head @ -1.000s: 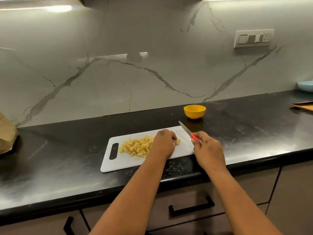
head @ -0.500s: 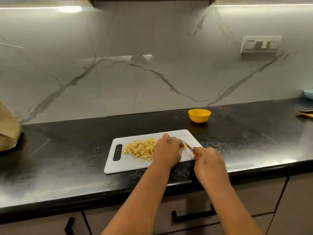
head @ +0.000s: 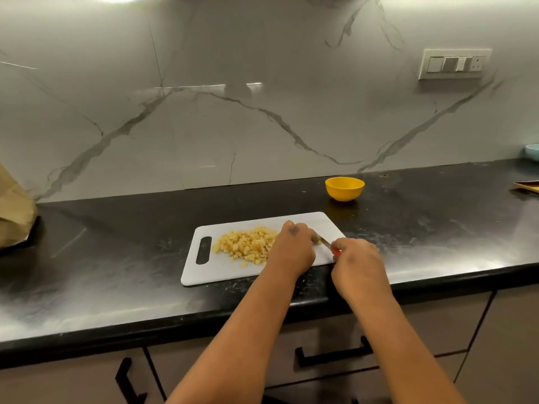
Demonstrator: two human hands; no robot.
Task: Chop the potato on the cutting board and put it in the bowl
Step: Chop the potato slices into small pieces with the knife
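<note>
Two hands (head: 294, 249) (head: 360, 265), one knife (head: 328, 244), one cutting board (head: 221, 269), one yellow bowl (head: 344, 188).

Two bare forearms, uncovered along the whole visible length, with only the hands beyond them. Left forearm (head: 248, 330) long and slim, widening toward the 6 o'clock edge of the view; right forearm (head: 408, 339) likewise, widening toward 5 o'clock. On the back of the left hand (head: 293, 249), a small dark mark (head: 293, 230) toward 12 o'clock, near the knuckles, irregular and blurred at the edges; too small to tell whether ink, stain or tattoo. On the back of the right hand (head: 360, 266), a fainter greyish smudge (head: 351, 259) toward 10 o'clock of its middle. Knuckles rounded, softly blurred.
</note>
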